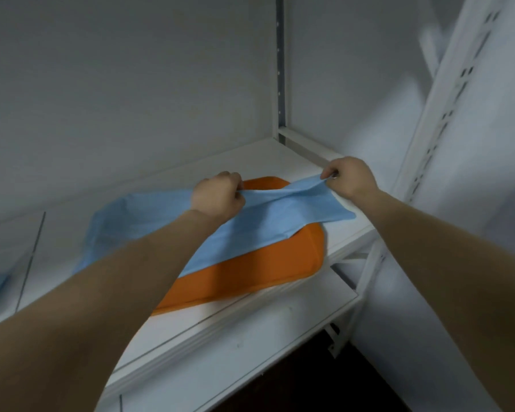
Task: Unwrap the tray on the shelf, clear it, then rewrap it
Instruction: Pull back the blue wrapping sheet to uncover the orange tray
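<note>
- White metal shelf (226, 313) against a plain wall, slotted upright in the far right corner. Orange tray (265, 263) lies flat on it, toward the right end.
- Blue wrap (149, 215) covers the tray's far and left part and spills left across the shelf. The tray's near edge and right corner are bare.
- Progress, my read: the exposed tray area carries nothing, so clearing looks done, unless something hides under the sheet. Can't tell unwrap from rewrap here. Either way the wrap isn't closed round the tray, so that step is left.
- Left hand (217, 199): arm reaches out over the tray, fingers curled, pinching the wrap's far edge.
- Right hand (351, 178): arm reaches past the tray's far right corner, fingers pinching the same edge. Sheet is taut between both hands and lifted off the tray.
</note>
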{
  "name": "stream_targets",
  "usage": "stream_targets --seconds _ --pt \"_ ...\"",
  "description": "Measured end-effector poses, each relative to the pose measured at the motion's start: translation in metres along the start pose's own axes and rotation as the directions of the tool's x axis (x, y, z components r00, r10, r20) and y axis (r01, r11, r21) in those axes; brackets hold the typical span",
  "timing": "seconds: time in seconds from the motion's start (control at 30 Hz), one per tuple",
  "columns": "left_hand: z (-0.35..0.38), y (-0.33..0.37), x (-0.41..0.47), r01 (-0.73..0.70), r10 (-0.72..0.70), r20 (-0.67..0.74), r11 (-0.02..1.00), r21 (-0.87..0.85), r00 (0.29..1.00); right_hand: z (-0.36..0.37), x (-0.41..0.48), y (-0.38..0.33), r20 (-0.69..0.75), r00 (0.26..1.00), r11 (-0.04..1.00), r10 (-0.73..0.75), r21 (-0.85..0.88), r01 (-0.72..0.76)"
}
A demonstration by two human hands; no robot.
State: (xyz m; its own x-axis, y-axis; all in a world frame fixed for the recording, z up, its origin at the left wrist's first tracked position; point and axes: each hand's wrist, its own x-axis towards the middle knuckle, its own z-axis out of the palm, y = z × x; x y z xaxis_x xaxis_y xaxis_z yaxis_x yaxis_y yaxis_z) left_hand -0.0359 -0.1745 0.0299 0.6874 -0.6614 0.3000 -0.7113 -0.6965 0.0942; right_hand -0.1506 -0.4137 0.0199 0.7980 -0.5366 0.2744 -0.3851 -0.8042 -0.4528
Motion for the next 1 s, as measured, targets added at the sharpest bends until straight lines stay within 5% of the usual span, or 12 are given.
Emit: stream_targets --seconds 0.27,0.47,0.57,0.67,0.83,1.0 --pt "0.009 0.012 -0.042 -0.269 0.269 0.014 0.960 0.076 0.963 0.006 -0.048 0.014 -0.018 0.997 0.997 0.070 0.022 -0.069" --pt "0.011 0.016 -0.058 -0.301 0.275 0.266 0.952 0.060 0.924 0.010 -0.063 0.015 0.081 0.983 0.973 0.167 -0.177 -0.150" --pt "0.006 0.010 -0.060 -0.256 0.236 0.348 0.967 0.010 0.907 0.011 -0.061 -0.001 0.049 0.984 0.952 0.174 -0.263 -0.155" --pt "-0.005 -0.005 -0.054 -0.139 0.142 0.374 0.990 -0.035 0.917 0.016 -0.051 -0.033 0.008 1.000 0.972 0.019 -0.235 -0.017" --pt "-0.025 -0.058 -0.041 -0.016 -0.044 0.486 0.993 0.118 0.873 0.036 -0.048 -0.111 0.295 0.927 0.966 -0.232 -0.040 0.255" --pt "-0.033 -0.104 -0.040 -0.030 -0.117 0.511 0.963 0.270 0.851 0.071 -0.040 -0.163 0.457 0.858 0.973 -0.233 0.111 0.204"
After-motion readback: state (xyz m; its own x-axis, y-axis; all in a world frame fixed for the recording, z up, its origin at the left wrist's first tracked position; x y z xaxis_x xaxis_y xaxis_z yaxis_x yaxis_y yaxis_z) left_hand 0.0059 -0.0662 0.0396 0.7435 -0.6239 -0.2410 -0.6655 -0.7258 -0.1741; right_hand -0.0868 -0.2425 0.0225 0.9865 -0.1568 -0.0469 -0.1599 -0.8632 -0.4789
